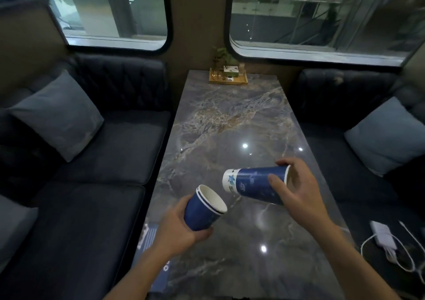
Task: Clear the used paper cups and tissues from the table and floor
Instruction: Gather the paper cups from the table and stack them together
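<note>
— Head view: what can't we make out?
— The print on the sideways cup (255,184); our right hand (296,185) grips its rim.
— And our left hand (181,228)?
— Clamped on nested cups (203,207), above the table (230,120), hands apart.

The scene is dim overall. The brightest areas are the two windows (117,12) at the far side, pale and greenish and soft in focus. Ceiling lights show as small white glare spots on the glossy marble table (230,120) — one near its centre, one near its right edge, one at the near end. The dark sofas (103,161) on the left and right lose detail in shadow. Wide-angle distortion bends the window frames and the table edges, most strongly toward the corners. The left hand (181,226) shows slight motion blur; the far tray (227,80) is soft.
</note>
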A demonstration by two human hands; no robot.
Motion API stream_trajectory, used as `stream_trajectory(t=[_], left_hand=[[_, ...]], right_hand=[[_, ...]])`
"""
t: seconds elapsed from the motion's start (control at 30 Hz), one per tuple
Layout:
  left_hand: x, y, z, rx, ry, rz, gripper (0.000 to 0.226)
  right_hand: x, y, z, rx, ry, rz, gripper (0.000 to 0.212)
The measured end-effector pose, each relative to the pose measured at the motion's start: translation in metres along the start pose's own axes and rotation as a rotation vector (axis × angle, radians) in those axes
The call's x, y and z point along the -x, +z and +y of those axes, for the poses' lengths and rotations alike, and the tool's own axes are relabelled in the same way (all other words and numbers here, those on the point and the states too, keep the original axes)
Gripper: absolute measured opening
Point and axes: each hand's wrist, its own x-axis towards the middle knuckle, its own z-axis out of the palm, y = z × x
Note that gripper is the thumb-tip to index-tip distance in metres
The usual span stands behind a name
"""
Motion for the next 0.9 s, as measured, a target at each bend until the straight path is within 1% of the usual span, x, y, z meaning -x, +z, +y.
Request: stream_trajectory(t=[0.1,0.2,0.3,0.5,0.63,0.7,0.77,0.83,0.9], left_hand=[[-0.001,0.003,0.009,0.002,0.042,-0.024,0.081],[0.003,0.002,0.014,-0.034,0.08,-0.002,0.081],[0.025,-0.001,0.004,-0.068,0.092,-0.059,0.085],[0.053,-0.005,0.005,-0.103,0.199,-0.159,0.092],[0.066,-0.006,0.011,-0.141,0.262,-0.187,0.085],[0.071,-0.005,0.016,-0.154,0.293,-0.226,0.083],[0.077,0.001,0.023,-0.181,0.334,-0.251,0.083],[0.081,0.01,0.036,-0.213,0.367,-0.276,0.087],[0.085,0.021,0.048,-0.237,0.395,-0.297,0.09]], right_hand=[[0.012,-0.005,-0.006,-0.068,0.028,0.001,0.038],[0.024,-0.004,-0.013,-0.122,0.052,-0.018,0.031],[0.061,0.003,-0.023,-0.147,0.08,-0.036,0.025],[0.105,0.006,-0.041,-0.141,0.122,-0.007,0.034],[0.124,0.006,-0.045,-0.196,0.198,-0.017,0.034],[0.131,0.008,-0.046,-0.176,0.221,-0.024,0.038],[0.14,0.015,-0.046,-0.146,0.263,-0.058,0.042],[0.152,0.031,-0.046,-0.12,0.311,-0.132,0.041],[0.167,0.047,-0.045,-0.068,0.317,-0.13,0.04]])
